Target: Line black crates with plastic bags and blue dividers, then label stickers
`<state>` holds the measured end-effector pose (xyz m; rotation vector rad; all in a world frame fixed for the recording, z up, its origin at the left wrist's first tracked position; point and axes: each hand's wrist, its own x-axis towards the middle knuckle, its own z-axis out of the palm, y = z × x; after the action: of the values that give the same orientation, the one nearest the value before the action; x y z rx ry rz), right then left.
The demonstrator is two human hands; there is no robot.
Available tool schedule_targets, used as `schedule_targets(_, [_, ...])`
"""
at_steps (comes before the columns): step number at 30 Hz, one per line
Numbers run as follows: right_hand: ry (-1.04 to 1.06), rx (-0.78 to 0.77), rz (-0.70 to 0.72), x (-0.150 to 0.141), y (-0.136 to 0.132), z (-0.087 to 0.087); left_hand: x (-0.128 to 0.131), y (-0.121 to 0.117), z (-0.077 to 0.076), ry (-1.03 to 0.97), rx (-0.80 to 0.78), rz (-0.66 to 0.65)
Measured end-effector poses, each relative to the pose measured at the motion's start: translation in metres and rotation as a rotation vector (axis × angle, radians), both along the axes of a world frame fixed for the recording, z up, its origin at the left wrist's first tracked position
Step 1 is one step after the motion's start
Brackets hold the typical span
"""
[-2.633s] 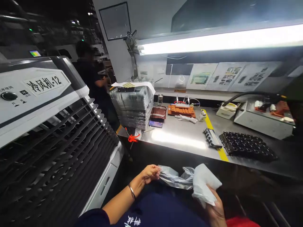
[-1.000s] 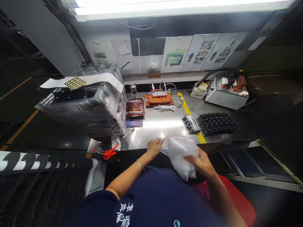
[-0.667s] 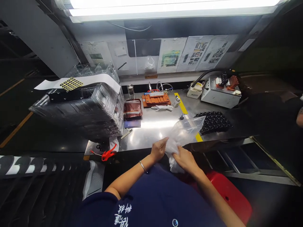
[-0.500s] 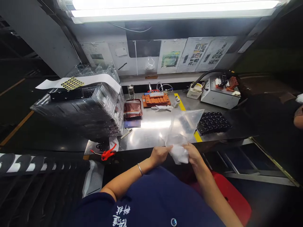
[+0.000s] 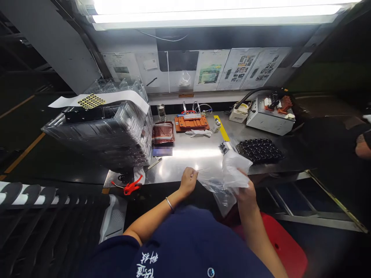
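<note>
- While the left hand [image 5: 188,182] pinches one edge of the clear plastic bag [image 5: 218,190], the right hand [image 5: 247,196] is closed around white wrapping [image 5: 235,166].
- Bag: between both grips; black moulded part [image 5: 261,150] beyond the right.
- Step, as judged: spreading the bag; further pull calls for firm pinching.

So, the tray stack [image 5: 98,133] is at the left end of the worktop [image 5: 185,164], with a paper strip [image 5: 63,101] lying across the top. Air gun [image 5: 132,187] sits by the front left edge. Just right of the stack you've got a packet [image 5: 163,133], phone [image 5: 162,151] in front of it, jar [image 5: 161,112] behind. Fixture [image 5: 191,123] is mid-back, glove [image 5: 199,133] right before it. Over on the right there's a molded part [image 5: 261,150], control box [image 5: 271,117] behind that. Paper sheets [image 5: 210,71] hang along the back.
</note>
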<state>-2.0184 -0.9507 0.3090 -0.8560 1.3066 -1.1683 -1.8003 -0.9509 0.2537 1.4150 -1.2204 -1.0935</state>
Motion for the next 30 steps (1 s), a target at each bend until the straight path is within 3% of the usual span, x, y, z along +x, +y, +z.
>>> schedule_targets(2, [0.039,0.067,0.027,0.003,0.004,0.002,-0.006,-0.004,0.0,0.09,0.053,0.038])
schedule_targets(4, [0.263,0.08,0.124,0.01,0.011,0.001,-0.012,-0.008,-0.001,0.133,0.091,0.012])
schedule_targets(7, [0.742,-0.05,0.332,0.024,0.023,-0.001,-0.022,-0.012,-0.001,0.194,0.112,-0.006])
schedule_targets(10, [1.023,-0.208,0.487,0.035,0.031,-0.003,-0.025,-0.01,-0.001,0.223,0.083,-0.025])
schedule_targets(15, [1.424,-0.339,0.634,0.037,0.033,-0.008,-0.015,0.004,0.002,0.154,0.025,-0.315])
schedule_targets(17, [1.474,-0.446,0.691,0.033,0.032,-0.01,-0.009,0.007,0.002,0.142,0.003,-0.354])
schedule_targets(18, [1.463,-0.499,0.711,0.031,0.031,-0.011,-0.007,0.007,0.002,0.148,0.002,-0.315])
schedule_targets(20, [1.401,-0.555,0.713,0.027,0.031,-0.009,-0.001,0.002,0.001,0.164,0.021,-0.156])
schedule_targets(23, [1.299,-0.537,0.602,0.024,0.032,-0.006,0.005,-0.011,-0.004,0.187,0.064,0.045])
schedule_targets(26, [1.224,-0.539,0.544,0.03,0.03,-0.007,0.005,-0.019,-0.007,0.228,0.111,0.034])
schedule_targets(30, [1.302,-0.474,0.604,0.049,0.023,-0.017,0.0,-0.013,-0.008,0.299,0.167,-0.027])
